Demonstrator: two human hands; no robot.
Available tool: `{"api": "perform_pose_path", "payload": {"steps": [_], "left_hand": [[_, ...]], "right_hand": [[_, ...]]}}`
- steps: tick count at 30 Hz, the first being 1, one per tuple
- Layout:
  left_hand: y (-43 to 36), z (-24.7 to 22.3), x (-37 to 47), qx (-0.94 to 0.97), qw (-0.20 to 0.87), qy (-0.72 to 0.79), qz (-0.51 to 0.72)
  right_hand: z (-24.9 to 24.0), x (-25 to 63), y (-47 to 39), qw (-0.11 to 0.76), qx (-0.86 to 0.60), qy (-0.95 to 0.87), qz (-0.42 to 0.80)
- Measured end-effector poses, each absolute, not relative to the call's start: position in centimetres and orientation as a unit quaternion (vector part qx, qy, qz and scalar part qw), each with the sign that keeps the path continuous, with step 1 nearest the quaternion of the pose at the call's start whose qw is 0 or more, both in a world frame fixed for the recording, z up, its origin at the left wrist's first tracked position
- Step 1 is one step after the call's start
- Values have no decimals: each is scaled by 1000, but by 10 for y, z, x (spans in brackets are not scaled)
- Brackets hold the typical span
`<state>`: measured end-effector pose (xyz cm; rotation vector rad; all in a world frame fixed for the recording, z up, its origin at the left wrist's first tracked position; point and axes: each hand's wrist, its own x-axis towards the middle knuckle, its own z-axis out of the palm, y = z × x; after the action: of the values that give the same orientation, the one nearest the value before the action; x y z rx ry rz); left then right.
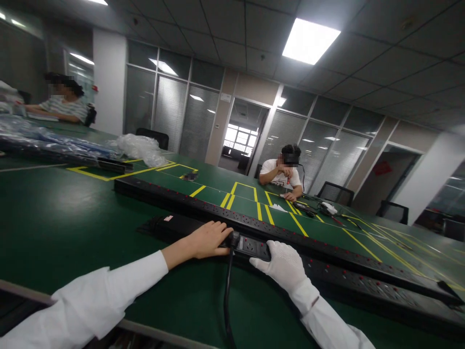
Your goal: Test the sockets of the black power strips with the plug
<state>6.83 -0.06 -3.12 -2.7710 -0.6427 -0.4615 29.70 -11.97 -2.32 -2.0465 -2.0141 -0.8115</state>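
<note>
A long black power strip [250, 247] with several sockets and small red lights or switches lies across the green table before me. My left hand [209, 240], bare, is closed over its body, thumb along the near side and fingers across the top. Right beside those fingertips, a black plug [235, 237] sits at a socket, and its thick cord [227, 300] hangs toward me over the table. My right hand [285, 261], in a white dotted glove, grips the same strip a little to the right of the plug. Its fingers lie over the top and its thumb points left.
Another long black power strip [196, 206] lies just behind. Plastic-wrapped items [54, 138] and a clear plastic bag [140, 148] are at the left. Yellow tape marks the green table [145, 295]. A person [281, 169] sits across; another person [63, 104] sits far left. Cables [305, 208] lie back right.
</note>
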Motion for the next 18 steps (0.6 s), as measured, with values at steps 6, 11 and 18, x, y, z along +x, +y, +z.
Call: {"api": "perform_pose_path", "payload": {"steps": [6,11,18], "left_hand": [[9,-27,52,-955,115,-226,-155],[19,-24,37,-951,99,-251,-149],[19,-19,37,-955,73,-256,-132]], "right_hand": [[-25,276,-109,90,-676,-676,-278],[-25,258,-96,85,-672,-681,-277],[-11,249,-77,123,-601,-772,-168]]}}
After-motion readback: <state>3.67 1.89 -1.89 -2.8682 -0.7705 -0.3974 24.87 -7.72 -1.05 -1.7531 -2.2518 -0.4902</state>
